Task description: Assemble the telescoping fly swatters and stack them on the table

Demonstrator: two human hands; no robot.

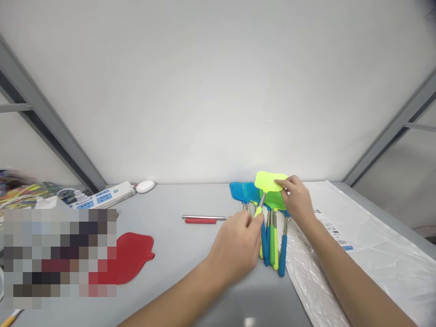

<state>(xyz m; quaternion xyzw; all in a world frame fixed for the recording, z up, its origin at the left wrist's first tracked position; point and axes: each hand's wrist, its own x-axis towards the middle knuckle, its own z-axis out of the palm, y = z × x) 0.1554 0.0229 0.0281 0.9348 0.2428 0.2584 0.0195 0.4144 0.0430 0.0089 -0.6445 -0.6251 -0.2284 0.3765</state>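
Observation:
A bright yellow fly swatter (265, 181) is held over a pile of others. My left hand (238, 240) is closed round its yellow handle, while my right hand (295, 195) pinches the right edge of its mesh head. Beneath it lie several fly swatters, among them a blue head (241, 191) and a green head (274, 201), their handles pointing toward me. Left of the pile rests a thin metal rod (195, 217) beside a red handle (200, 221). Farther left, a red fly swatter head (132, 256) lies flat, its left part covered by blurring.
White plastic packaging (368, 231) with a printed label spreads over the right side of the table. At the back left are a power strip (109, 195) with plugs and a white rounded object (145, 186). A pixelated patch hides the lower left. The grey-white wall (218, 91) rises behind.

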